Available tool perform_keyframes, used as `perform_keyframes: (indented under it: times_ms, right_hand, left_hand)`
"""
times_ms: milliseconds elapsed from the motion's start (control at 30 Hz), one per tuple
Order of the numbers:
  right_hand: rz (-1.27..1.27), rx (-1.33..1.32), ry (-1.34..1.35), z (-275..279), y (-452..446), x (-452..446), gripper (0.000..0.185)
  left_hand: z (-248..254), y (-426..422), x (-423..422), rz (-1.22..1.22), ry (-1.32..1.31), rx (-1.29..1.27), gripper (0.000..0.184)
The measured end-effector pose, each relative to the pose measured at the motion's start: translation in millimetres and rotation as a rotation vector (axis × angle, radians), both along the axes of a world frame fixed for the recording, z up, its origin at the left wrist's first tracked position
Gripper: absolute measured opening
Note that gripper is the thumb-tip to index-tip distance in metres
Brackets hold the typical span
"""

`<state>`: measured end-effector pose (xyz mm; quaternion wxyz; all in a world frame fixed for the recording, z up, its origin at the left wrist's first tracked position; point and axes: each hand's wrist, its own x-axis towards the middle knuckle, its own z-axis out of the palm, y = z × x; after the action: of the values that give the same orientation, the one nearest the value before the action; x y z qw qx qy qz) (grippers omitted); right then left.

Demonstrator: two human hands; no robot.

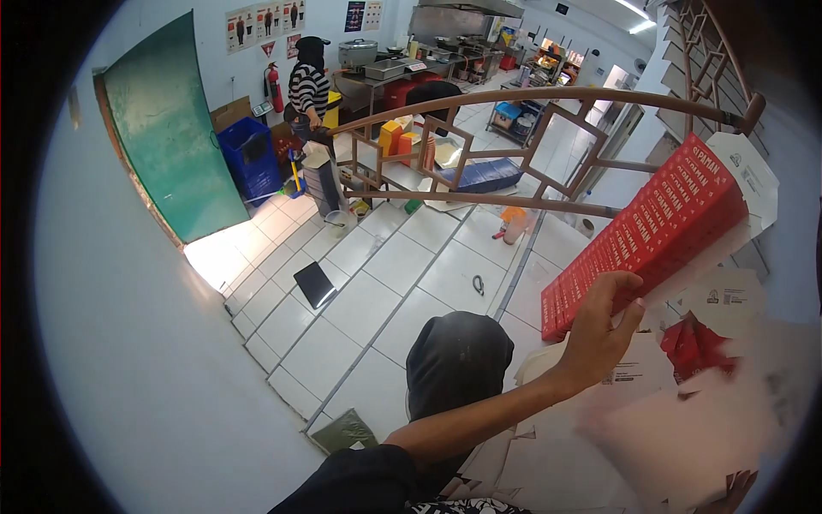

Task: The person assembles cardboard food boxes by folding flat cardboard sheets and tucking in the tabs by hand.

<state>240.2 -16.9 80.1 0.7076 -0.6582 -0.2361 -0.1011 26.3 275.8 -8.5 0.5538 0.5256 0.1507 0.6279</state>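
White-tiled steps (402, 261) fall away across the middle of the frame, below a brown railing (548, 199). At right, a long red stack of cartons (638, 236) leans diagonally, its white flaps toward the upper right. The left hand (591, 338) is at its lower side, fingers bent and spread from the thumb, not wrapped round it. Steadying it well calls for light, even contact, so the cardboard keeps its edges. Pale cartons (535, 463) lie lower right, near a blurred shape (676, 428); whether that includes the right hand, I cannot tell.
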Motion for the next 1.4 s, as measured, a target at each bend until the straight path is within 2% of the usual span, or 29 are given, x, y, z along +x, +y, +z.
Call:
perform_keyframes:
  times_ms: [33, 67, 100, 133, 200, 233, 367, 467, 533, 567, 600, 667, 700, 767, 867, 967, 1100, 1200, 1300, 1367, 1400]
  right_hand:
    - [0.107, 0.029, 0.029, -7.6, -12.5, 28.3, 0.046]
    - [0.215, 0.06, 0.057, -23.1, -31.0, 77.8, 0.046]
    - [0.322, 0.092, 0.086, -29.3, -29.8, 87.0, 0.046]
    - [0.213, -0.015, -0.017, -42.6, -31.3, 93.1, 0.043]
    - [-0.003, -0.23, -0.219, -40.7, 11.3, 44.7, 0.036]
    - [0.381, 0.042, 0.284, -36.4, 25.0, 47.7, 0.039]
    - [0.481, 0.035, 0.324, -43.4, 45.5, 37.1, 0.046]
    - [0.44, 0.031, 0.249, -48.5, 61.1, 26.2, 0.043]
    - [0.448, 0.064, 0.256, -50.1, 72.2, 14.8, 0.038]
    - [0.475, 0.112, 0.343, -61.7, 67.1, 34.3, 0.039]
    - [0.497, 0.161, 0.431, -73.8, 61.5, 54.9, 0.039]
    - [0.563, 0.183, 0.428, -66.9, 75.8, 33.6, 0.038]
    - [0.504, 0.18, 0.424, -63.6, 82.8, 20.4, 0.035]
    - [0.587, 0.202, 0.397, -69.5, 85.7, 24.7, 0.035]
    - [0.743, 0.351, 0.481, -59.7, 92.8, 5.5, 0.037]
    - [0.89, 0.431, 0.53, -57.2, 91.2, -0.2, 0.04]
    - [0.946, 0.31, 0.445, -83.8, 75.5, 29.3, 0.045]
    - [0.849, 0.291, 0.431, -65.7, 86.9, -7.5, 0.047]
    - [0.858, 0.078, 0.327, -81.3, 77.7, 2.7, 0.048]
    - [0.738, -0.024, 0.325, -75.1, 78.6, -7.2, 0.041]
    - [0.681, -0.073, 0.328, -72.8, 80.5, -9.8, 0.037]
  left_hand:
    - [1.9, -1.3, -0.8, -0.028, 0.029, 0.018, 0.034]
    - [2.6, -2.9, 1.3, -0.223, 0.05, 0.028, 0.039]
    - [2.1, -5.8, 3.5, -0.418, 0.074, 0.04, 0.044]
    - [1.4, -9.0, 5.2, -0.611, 0.1, 0.051, 0.049]
    - [5.9, -19.9, 4.0, -0.885, 0.248, 0.1, 0.057]
    - [5.9, -25.4, 3.4, -1.016, 0.326, 0.122, 0.062]
    - [-8.4, -33.7, 16.4, -0.991, 0.207, 0.227, 0.064]
    - [5.5, -25.6, 0.4, -1.257, 0.153, 0.031, 0.068]
    - [3.7, -30.0, 1.1, -1.184, 0.1, 0.071, 0.069]
    - [2.2, -33.6, 5.4, -1.155, 0.071, 0.09, 0.07]
    - [-2.4, -34.2, 11.8, -1.059, 0.113, 0.164, 0.068]
    - [-13.6, -33.7, 22.8, -0.859, 0.195, 0.302, 0.066]
    - [-9.5, -35.0, 19.2, -0.859, 0.247, 0.259, 0.065]
    - [5.8, -34.0, 4.7, -0.853, 0.353, 0.173, 0.064]
    - [12.9, -32.8, 0.0, -0.659, 0.383, 0.158, 0.05]
    - [-1.4, -26.9, 11.8, -0.543, 0.23, 0.089, 0.04]
    - [-5.3, -24.9, 15.9, -0.609, 0.138, 0.021, 0.032]
    - [-2.6, -26.3, 12.6, -0.703, 0.086, -0.065, 0.031]
    - [-0.4, -24.8, 10.3, -0.716, 0.102, -0.108, 0.031]
    - [1.3, -17.9, 6.0, -0.675, 0.209, -0.149, 0.031]
    - [2.2, -18.1, 4.1, -0.72, 0.174, -0.13, 0.031]
